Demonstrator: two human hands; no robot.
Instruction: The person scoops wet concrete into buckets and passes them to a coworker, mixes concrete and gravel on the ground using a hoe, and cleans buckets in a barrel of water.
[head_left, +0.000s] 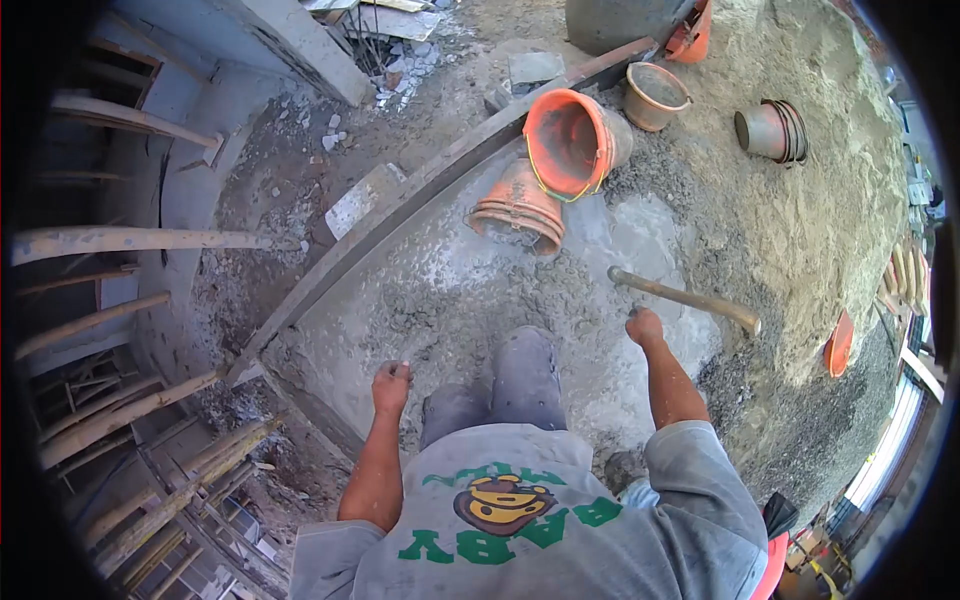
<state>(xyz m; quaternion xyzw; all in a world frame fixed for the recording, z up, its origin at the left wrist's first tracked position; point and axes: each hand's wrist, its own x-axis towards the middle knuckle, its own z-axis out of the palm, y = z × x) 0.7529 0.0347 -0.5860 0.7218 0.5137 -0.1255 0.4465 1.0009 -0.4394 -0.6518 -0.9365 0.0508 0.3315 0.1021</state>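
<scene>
My left hand (pixel 392 388) hangs over the wet grey mortar (pixel 440 310), its fingers curled in with no tool visible in them. To the right, my right hand (pixel 645 326) is also curled, its fingertips grey. Just beyond it lies a wooden handle (pixel 690 298), apart from the hand as far as I can see; no tool head shows on it. Ahead, an orange bucket (pixel 610 140) tips its open mouth toward me. Beside it, a stack of orange buckets (pixel 518 200) leans over on the mortar.
A long board (pixel 400 205) edges the mortar on the left. An orange pail (pixel 657 100) with grey contents, a grey drum (pixel 610 22) and stacked dark buckets (pixel 768 132) stand farther off. Sand (pixel 800 230) rises on the right; wooden poles (pixel 150 240) line the left.
</scene>
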